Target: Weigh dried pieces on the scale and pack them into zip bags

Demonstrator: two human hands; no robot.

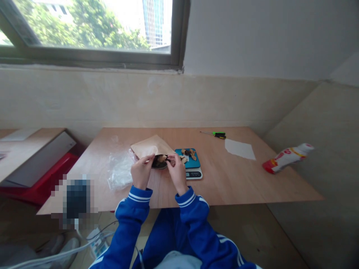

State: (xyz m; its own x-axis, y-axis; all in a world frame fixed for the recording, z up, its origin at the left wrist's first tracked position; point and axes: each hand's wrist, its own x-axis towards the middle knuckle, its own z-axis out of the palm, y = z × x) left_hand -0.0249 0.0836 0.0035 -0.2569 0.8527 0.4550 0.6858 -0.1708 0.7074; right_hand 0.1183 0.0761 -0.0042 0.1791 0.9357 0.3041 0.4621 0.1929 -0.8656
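A brown paper pouch point(153, 144) lies over the table, its dark mouth spread toward me with tan dried pieces point(162, 158) showing inside. My left hand point(141, 170) pinches the left edge of that mouth between thumb and fingers. At the right edge, the fingers of my right hand point(176, 170) are closed on the pouch; whether they also hold a piece is hidden. Just right of the pouch stands a kitchen scale point(198, 173) with a blue top and white front. Several tan and dark dried slices point(192, 154) rest on it.
Clear plastic bags point(120, 170) lie left of my left hand. Farther right are a green-and-black screwdriver point(218, 134), a white paper sheet point(239, 149) and a red-and-white bottle point(287, 158). A blurred-out dark object point(77, 200) sits at the table's left front corner.
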